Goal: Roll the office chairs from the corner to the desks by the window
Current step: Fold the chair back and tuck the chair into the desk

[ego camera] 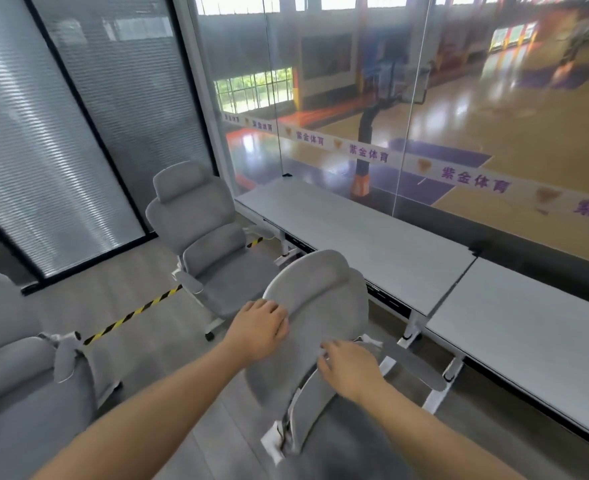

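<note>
The nearest grey office chair is being held from behind, just beside the long white worktop running under the window: its headrest edge is being gripped by the curled fingers of the left hand, while the backrest edge is being grasped by the right hand. 2 more grey chairs are being left apart, 1 in the corner and 1 at the left edge, with striped floor tape lying between them
</note>
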Demonstrator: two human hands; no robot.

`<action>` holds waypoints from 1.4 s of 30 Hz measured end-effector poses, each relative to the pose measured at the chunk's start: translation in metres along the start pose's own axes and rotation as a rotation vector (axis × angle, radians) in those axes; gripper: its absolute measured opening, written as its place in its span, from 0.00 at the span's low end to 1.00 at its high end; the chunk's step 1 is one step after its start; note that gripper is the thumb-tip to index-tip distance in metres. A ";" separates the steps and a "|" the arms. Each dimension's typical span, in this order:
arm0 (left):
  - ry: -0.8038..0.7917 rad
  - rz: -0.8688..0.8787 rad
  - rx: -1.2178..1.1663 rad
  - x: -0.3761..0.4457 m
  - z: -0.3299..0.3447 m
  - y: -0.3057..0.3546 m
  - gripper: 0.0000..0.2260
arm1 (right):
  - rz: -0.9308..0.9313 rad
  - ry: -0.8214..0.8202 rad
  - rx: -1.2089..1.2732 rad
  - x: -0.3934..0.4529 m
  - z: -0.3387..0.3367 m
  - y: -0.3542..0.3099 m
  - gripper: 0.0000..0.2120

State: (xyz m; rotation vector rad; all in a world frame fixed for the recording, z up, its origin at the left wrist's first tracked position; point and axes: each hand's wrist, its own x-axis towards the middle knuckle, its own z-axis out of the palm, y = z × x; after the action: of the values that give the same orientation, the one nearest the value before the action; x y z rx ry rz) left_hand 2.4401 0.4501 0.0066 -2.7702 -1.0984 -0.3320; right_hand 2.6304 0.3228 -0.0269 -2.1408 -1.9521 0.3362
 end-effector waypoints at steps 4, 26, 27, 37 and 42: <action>0.026 0.146 -0.017 0.054 0.025 -0.049 0.15 | 0.072 0.003 -0.049 0.039 0.012 -0.019 0.19; -0.020 0.908 -0.104 0.196 0.093 -0.140 0.18 | 0.619 0.229 0.512 0.166 0.080 -0.137 0.38; -0.019 0.908 -0.105 0.195 0.094 -0.139 0.17 | 0.611 0.231 0.521 0.162 0.081 -0.134 0.38; -0.069 0.987 -0.113 0.175 0.091 -0.124 0.16 | 0.511 0.107 0.547 0.100 0.081 -0.124 0.37; -0.218 1.089 -0.127 0.140 0.076 -0.109 0.20 | 0.426 -0.035 0.550 0.047 0.077 -0.117 0.38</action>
State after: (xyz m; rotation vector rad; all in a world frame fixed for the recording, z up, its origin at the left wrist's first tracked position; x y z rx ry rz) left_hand 2.4761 0.6371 -0.0257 -3.0503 0.5116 0.0515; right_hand 2.5002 0.3810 -0.0636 -2.1382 -1.1987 0.8718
